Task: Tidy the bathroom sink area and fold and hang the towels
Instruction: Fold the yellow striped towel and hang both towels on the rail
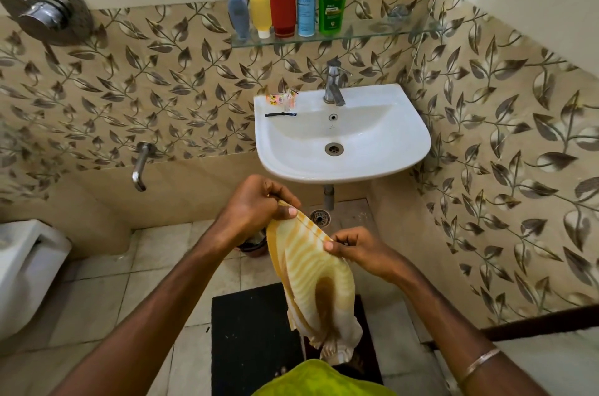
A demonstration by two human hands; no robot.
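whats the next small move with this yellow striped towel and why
Probably draw the two hands apart along the top hem to spread the towel flat. The left hand and right hand pinch that edge close together, so the cloth hangs bunched and curled below them, too crumpled to fold neatly yet.

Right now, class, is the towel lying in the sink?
No, both hands, left and right, hold the towel by its top edge below the sink.
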